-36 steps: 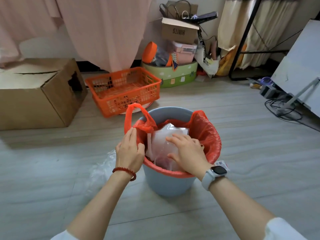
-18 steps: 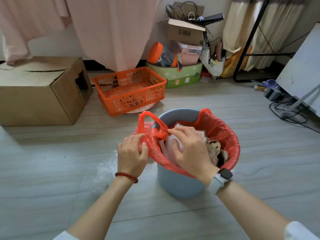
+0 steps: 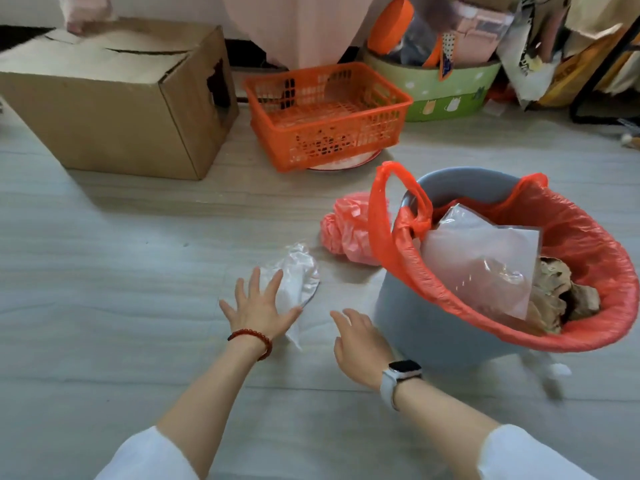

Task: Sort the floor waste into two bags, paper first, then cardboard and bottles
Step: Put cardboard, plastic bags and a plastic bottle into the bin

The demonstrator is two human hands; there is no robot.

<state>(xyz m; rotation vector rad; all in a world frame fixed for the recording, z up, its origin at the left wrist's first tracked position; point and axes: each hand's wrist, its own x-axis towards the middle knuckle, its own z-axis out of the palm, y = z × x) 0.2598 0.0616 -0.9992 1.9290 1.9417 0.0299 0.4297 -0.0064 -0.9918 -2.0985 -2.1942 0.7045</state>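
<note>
Both hands have left the bin since a moment ago. Spread flat, the left hand (image 3: pixel 260 309) lies over the near edge of a clear crumpled plastic wrapper (image 3: pixel 296 279) on the floor. Just right of it, the right hand (image 3: pixel 358 344) hovers with fingers loose, holding nothing. Right of that hand stands the grey bin (image 3: pixel 408 320) lined with an orange-red plastic bag (image 3: pixel 568 237).

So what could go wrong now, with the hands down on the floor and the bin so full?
The clear flat bag sticks up out of the red bin liner, so it may slide out. The liner's handle hangs loose outside the grey bin, so the liner could slip down under the load. The left hand reaches with spread fingers for crinkly clear plastic lying flat on the floor, which may be hard to pick up.
</note>
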